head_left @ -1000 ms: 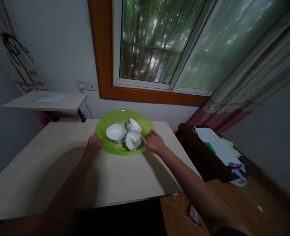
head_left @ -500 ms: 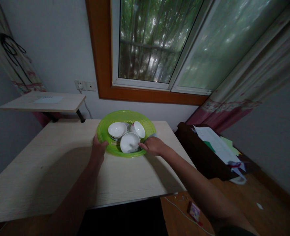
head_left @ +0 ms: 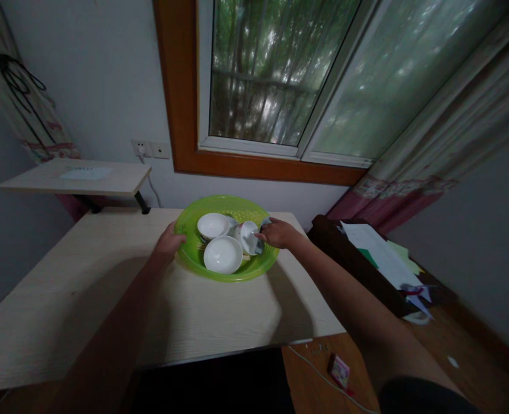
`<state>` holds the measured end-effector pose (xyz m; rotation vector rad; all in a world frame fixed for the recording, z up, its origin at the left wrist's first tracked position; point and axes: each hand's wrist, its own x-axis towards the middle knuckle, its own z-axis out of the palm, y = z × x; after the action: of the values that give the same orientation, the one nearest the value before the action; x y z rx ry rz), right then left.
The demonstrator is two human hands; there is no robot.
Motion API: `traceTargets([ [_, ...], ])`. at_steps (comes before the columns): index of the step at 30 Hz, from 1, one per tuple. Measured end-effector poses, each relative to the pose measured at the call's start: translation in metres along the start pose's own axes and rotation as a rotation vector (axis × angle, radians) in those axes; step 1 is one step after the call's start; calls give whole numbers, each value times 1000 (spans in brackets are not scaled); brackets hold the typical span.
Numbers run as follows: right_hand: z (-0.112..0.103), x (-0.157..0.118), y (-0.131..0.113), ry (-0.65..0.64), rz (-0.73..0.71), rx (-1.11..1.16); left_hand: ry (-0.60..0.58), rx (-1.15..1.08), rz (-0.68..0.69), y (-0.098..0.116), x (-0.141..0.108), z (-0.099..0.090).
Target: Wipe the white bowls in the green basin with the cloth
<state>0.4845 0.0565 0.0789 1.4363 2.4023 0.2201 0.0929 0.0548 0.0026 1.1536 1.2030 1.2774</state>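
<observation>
A green plastic basin (head_left: pixel 254 271) is between my two hands, over the far part of the wooden table. My left hand (head_left: pixel 168 241) is closed on its left rim, thumb inside. Gripping the right rim is my right hand (head_left: pixel 279 233), its thumb reaching in beside a bowl. A grey-blue cloth (head_left: pixel 265 221) shows at the right hand's fingers. Inside the basin lie three white bowls: one at the back left (head_left: pixel 213 225), one in front (head_left: pixel 223 255), and a tipped one (head_left: pixel 249 237) at the right. Chopsticks (head_left: pixel 201 246) show partly beneath them.
The pale wooden table (head_left: pixel 85 287) reaches to the wall below the window. A small raised shelf (head_left: pixel 81 177) with a paper label stands at its back left. A dark brown piece of furniture with papers (head_left: pixel 372 247) is on the right. A white cable (head_left: pixel 323 374) runs across the floor.
The basin has shifted slightly right and toward me, with both hands on it. Inside, the front bowl slid left and the tipped bowl moved down and right.
</observation>
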Motion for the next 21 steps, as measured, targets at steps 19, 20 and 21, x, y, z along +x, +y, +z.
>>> traceTargets([
  [19,16,-48,-52,79,-55,90,265,205,-43,-8,28,-1],
  [20,14,-50,-57,75,-27,96,263,176,-52,-10,23,0],
  [21,11,-51,-62,68,2,104,266,152,-65,-11,17,2],
])
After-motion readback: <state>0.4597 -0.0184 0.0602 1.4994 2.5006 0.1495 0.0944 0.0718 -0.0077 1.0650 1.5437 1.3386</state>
